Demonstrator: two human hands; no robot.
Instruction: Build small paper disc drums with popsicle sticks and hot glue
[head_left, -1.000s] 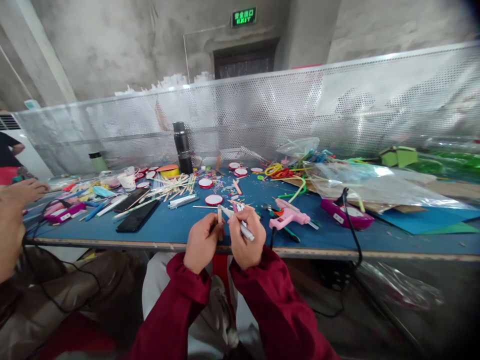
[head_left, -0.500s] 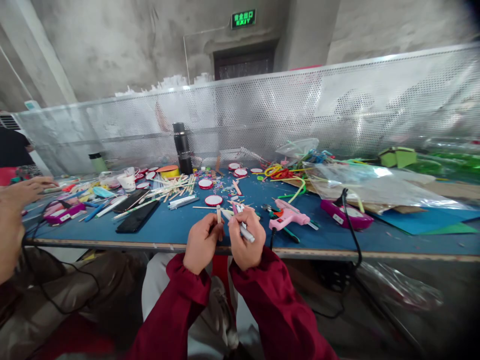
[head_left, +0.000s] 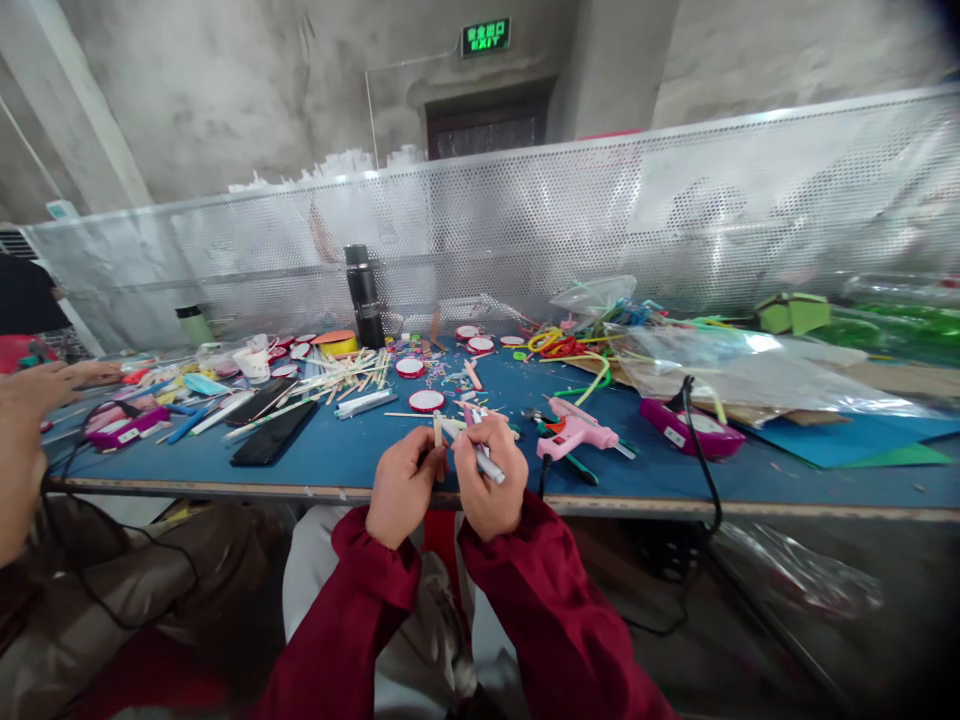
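At the table's front edge, my left hand [head_left: 403, 484] is closed on a small wooden stick [head_left: 438, 430] that stands up between thumb and fingers. Close beside it, my right hand [head_left: 492, 474] grips a white marker pen [head_left: 490, 466], its tip end pointing towards the stick. Whether the tip touches the stick I cannot tell. Just past the hands lie a red-rimmed white lid [head_left: 427, 401] and loose bits of stick. A pink glue gun [head_left: 576, 428] rests to the right of my right hand, with pliers [head_left: 534, 416] by it.
On the blue table [head_left: 345, 465] lie a black phone [head_left: 274, 434], white markers [head_left: 364, 404] and many wooden sticks [head_left: 360, 372]. A black flask [head_left: 364, 298] stands behind. Rightward are a purple tape holder [head_left: 691, 428] and plastic sheeting [head_left: 750, 365]. Another person's hand [head_left: 52, 390] reaches in at left.
My right hand has shifted slightly with the marker near the stick. My left hand keeps its hold. The other person's hand at left has moved a little.
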